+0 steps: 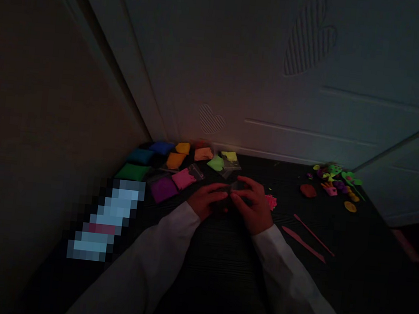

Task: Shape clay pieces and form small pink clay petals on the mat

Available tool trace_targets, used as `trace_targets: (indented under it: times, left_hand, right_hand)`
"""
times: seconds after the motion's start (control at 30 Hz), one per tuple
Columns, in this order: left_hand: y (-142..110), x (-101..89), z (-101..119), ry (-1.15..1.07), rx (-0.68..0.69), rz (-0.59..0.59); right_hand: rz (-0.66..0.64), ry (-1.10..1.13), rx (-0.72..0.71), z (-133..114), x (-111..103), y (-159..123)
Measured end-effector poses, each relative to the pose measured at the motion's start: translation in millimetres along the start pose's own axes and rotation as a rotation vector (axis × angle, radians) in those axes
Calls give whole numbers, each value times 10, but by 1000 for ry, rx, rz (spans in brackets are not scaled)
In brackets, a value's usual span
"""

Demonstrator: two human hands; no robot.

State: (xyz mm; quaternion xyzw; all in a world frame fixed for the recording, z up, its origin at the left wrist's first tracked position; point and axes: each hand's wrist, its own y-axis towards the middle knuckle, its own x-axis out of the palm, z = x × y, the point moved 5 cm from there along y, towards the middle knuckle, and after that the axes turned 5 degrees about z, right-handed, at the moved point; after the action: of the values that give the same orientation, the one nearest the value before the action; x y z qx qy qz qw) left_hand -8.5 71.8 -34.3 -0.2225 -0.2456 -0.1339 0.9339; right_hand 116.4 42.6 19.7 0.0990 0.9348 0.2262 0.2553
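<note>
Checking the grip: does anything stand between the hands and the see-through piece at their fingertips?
Nothing visible: the left hand and right hand meet at the see-through piece; below them is too dark to tell.

Look here: a free lane of bare black wood-grained tabletop (220, 273) runs between the white-sleeved forearms (170, 243), closed off ahead by the left hand (205, 199) and right hand (253, 204). Over on the left it's tight, brightly coloured flat packets (175, 161) crowding that side. Beside the right hand, a rough pink lump (271, 202); farther right, a flat pink knife-shaped tool (303, 243) and thin pink rod (314, 235) slant across, bare table just nearer. At the back, the pale panelled wall (248, 76) blocks everything.
</note>
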Motion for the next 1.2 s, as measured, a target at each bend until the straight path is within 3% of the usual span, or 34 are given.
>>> trace_targets:
  times: [0.3,0.5,0.6,0.77,1.0,1.1,1.2]
  left_hand:
    - [-2,30,9,26,31,-26]
    - [19,-9,-26,44,21,-54]
    - [18,-16,-26,51,10,-74]
    - [-13,4,17,-2,45,-67]
    - [-20,-15,85,18,170,-35]
    - [-18,-34,119,52,218,-21]
    - [-13,-40,132,73,240,-16]
  right_hand:
    - [-30,216,222,170,72,-19]
    - [-57,-29,4,30,50,-17]
    - [-60,-46,-15,11,28,-10]
    - [-21,177,186,129,12,-2]
    - [94,320,324,154,9,-21]
    - [49,533,452,208,92,-40]
    - [-24,603,522,260,147,-47]
